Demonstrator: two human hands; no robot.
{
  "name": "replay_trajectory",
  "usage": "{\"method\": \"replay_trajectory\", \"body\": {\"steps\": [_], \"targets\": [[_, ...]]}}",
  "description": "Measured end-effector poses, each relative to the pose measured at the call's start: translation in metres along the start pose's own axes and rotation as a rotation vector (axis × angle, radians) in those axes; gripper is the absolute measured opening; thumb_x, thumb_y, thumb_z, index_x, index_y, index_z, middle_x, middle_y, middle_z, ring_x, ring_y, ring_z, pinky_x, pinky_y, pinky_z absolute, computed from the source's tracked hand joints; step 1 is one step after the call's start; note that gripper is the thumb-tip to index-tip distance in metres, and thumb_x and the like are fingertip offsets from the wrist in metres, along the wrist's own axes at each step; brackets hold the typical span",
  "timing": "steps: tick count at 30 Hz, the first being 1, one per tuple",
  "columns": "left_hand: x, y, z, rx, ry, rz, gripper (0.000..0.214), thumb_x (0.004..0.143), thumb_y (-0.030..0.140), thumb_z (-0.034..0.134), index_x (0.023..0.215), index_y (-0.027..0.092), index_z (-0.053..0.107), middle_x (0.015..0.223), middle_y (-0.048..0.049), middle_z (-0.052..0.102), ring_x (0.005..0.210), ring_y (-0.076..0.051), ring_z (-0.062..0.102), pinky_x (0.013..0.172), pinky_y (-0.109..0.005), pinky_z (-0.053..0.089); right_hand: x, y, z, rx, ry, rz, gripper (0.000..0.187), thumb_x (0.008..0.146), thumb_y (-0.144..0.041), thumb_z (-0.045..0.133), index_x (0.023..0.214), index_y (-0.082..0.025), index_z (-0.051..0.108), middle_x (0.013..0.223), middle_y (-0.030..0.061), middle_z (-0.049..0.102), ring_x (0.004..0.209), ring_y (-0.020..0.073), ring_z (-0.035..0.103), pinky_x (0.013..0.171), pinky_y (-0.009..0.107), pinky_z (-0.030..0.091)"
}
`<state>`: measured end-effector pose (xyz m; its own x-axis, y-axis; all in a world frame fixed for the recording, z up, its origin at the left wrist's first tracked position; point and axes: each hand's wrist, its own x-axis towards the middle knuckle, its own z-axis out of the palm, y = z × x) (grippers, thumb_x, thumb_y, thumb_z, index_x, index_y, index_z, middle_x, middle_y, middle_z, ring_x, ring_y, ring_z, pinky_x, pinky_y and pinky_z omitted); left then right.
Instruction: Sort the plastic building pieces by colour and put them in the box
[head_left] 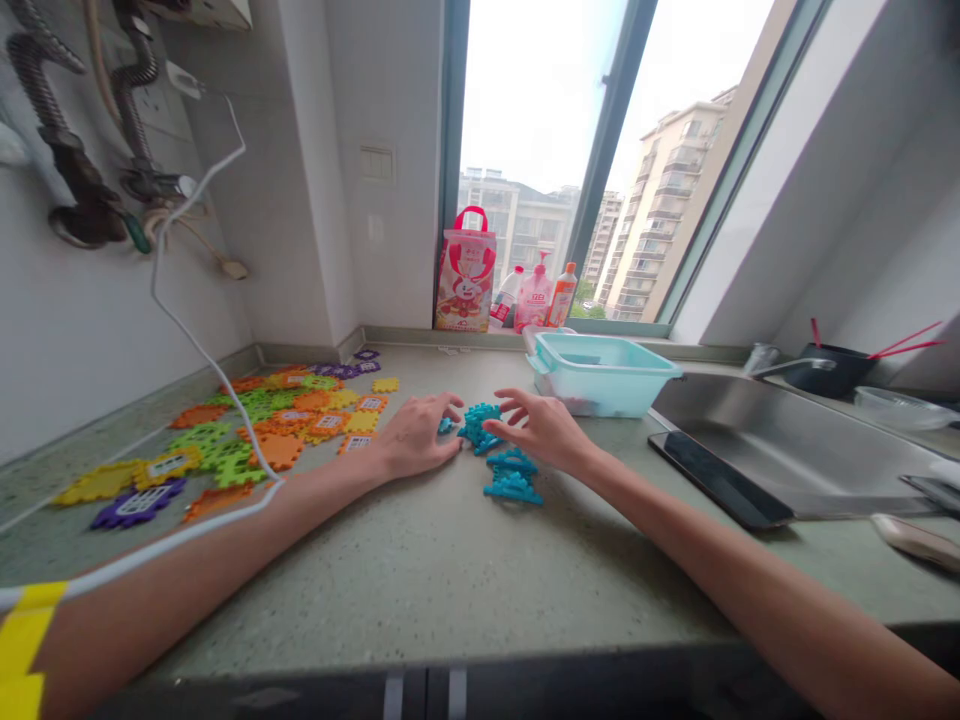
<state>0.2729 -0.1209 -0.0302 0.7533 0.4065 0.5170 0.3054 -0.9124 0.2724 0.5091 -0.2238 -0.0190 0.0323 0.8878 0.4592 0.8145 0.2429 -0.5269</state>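
A pile of blue plastic toy pieces (478, 427) lies on the counter between my two hands. My left hand (418, 435) rests on the counter at the left of the pile, thumb and fingers apart. A small blue piece (445, 425) shows in the gap between them, and I cannot see a grip on it. On the other side, my right hand (541, 428) is open, its thumb and fingertips at the pile's right edge; whether they touch is unclear. Nearer to me lie more blue pieces (513, 476), apart from both hands.
Yellow, green, orange and purple interlocking tiles (277, 450) spread over the left. A white cable (247, 420) crosses above my left forearm. Behind my right hand stands a turquoise tub (607, 385). A black phone (716, 480) lies beside the sink (795, 420). Bottles (534, 298) line the windowsill.
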Motion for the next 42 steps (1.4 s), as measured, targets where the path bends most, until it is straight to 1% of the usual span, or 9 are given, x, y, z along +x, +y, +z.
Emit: {"method": "replay_trajectory", "body": {"steps": [3,7,9,13,16,24,35,40,42], "targets": [[-0.001,0.004,0.000,-0.057,-0.041,0.023,0.050,0.084,0.025,0.074,0.131,0.022,0.057,0.105,-0.0031,0.079,0.105,-0.027,0.073,0.099,-0.044,0.048,-0.002,-0.011,0.000,-0.007,-0.042,-0.006,0.049,0.085,-0.035,0.084,0.131,-0.027,0.067,0.111,0.0051,0.080,0.085,0.0203,0.078,0.076,0.033,0.063],[-0.002,0.007,-0.002,-0.134,-0.058,0.040,0.055,0.082,0.027,0.077,0.134,0.023,0.059,0.097,0.0007,0.080,0.095,-0.023,0.075,0.102,-0.041,0.047,-0.003,-0.013,-0.004,0.134,-0.125,-0.048,0.049,0.090,-0.026,0.076,0.137,-0.025,0.064,0.120,0.0076,0.078,0.093,0.0189,0.078,0.077,0.030,0.064],[-0.002,0.005,-0.002,-0.178,-0.080,0.020,0.060,0.083,0.030,0.078,0.139,0.023,0.057,0.096,0.0014,0.080,0.089,-0.021,0.075,0.099,-0.038,0.049,-0.002,-0.013,-0.008,0.125,-0.133,-0.053,0.057,0.088,-0.033,0.079,0.141,-0.024,0.061,0.124,0.0096,0.076,0.097,0.0208,0.077,0.079,0.031,0.064],[0.001,0.000,-0.001,-0.253,-0.144,-0.026,0.080,0.080,0.037,0.081,0.152,0.020,0.051,0.098,-0.0006,0.080,0.082,-0.019,0.071,0.083,-0.032,0.052,-0.001,-0.013,-0.011,0.011,-0.157,-0.026,0.092,0.076,-0.050,0.091,0.154,-0.023,0.052,0.133,0.0142,0.073,0.107,0.0270,0.075,0.089,0.040,0.062],[0.003,-0.003,0.000,-0.307,-0.175,-0.053,0.086,0.079,0.037,0.081,0.156,0.015,0.049,0.098,-0.0021,0.080,0.078,-0.018,0.067,0.077,-0.030,0.051,0.000,-0.011,-0.007,0.013,-0.209,0.007,0.101,0.072,-0.054,0.092,0.158,-0.022,0.048,0.128,0.0147,0.075,0.106,0.0282,0.075,0.092,0.041,0.060],[0.004,-0.004,0.000,-0.399,-0.214,-0.068,0.079,0.082,0.039,0.079,0.153,0.014,0.055,0.099,-0.0041,0.082,0.081,-0.018,0.069,0.076,-0.030,0.051,0.001,-0.011,-0.005,0.049,-0.211,-0.030,0.076,0.079,-0.039,0.086,0.149,-0.023,0.060,0.107,0.0073,0.078,0.086,0.0201,0.073,0.077,0.031,0.056],[0.003,-0.002,-0.002,-0.448,-0.241,-0.043,0.079,0.083,0.034,0.076,0.156,0.016,0.051,0.098,-0.0029,0.083,0.083,-0.019,0.070,0.078,-0.031,0.050,0.005,-0.014,-0.001,0.112,-0.233,0.031,0.073,0.076,-0.036,0.087,0.143,-0.017,0.066,0.106,0.0073,0.076,0.087,0.0195,0.070,0.076,0.030,0.055],[0.003,-0.001,-0.002,-0.461,-0.247,-0.054,0.081,0.083,0.032,0.077,0.157,0.017,0.049,0.096,-0.0024,0.083,0.085,-0.019,0.071,0.079,-0.031,0.050,0.007,-0.013,0.000,0.210,-0.200,-0.020,0.043,0.081,-0.034,0.082,0.121,-0.018,0.077,0.097,0.0043,0.077,0.088,0.0193,0.070,0.073,0.029,0.055],[0.003,-0.002,-0.001,-0.469,-0.242,-0.052,0.081,0.083,0.031,0.077,0.157,0.017,0.048,0.095,-0.0024,0.082,0.086,-0.019,0.072,0.082,-0.032,0.051,0.007,-0.012,0.002,0.234,-0.193,-0.015,0.042,0.080,-0.036,0.083,0.117,-0.018,0.076,0.096,0.0040,0.076,0.088,0.0195,0.070,0.073,0.029,0.055]]}}
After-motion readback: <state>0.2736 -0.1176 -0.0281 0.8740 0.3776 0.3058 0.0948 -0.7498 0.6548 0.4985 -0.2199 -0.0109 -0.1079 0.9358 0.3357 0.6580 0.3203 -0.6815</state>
